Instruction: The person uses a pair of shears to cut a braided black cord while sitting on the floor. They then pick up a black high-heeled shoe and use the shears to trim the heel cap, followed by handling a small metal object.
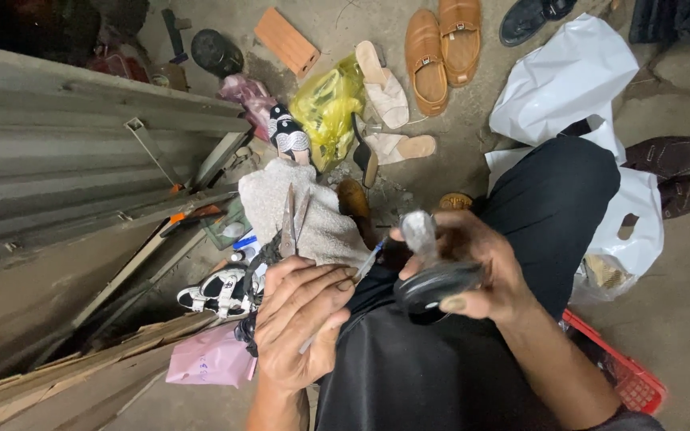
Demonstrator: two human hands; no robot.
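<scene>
My left hand (301,319) grips a pair of scissors (291,225) by dark wrapped handles, its blades pointing up and slightly apart. A thin blue-and-white stick (369,261) juts from that hand toward the other. My right hand (473,267) holds a black shoe (437,286) by its sole edge, with a clear plastic-wrapped piece (419,231) sticking up between the fingers. Both hands rest over my lap in black trousers (537,199). A grey-white cloth (313,211) lies just beyond the scissors.
Shoes lie scattered on the concrete floor: tan loafers (441,48), beige sandals (385,96), brown shoes (680,172), a black-and-white sandal (217,291). A yellow bag (325,104), white bags (569,76), a red basket (632,383), a pink bag (209,359) and wooden boards (57,207) surround me.
</scene>
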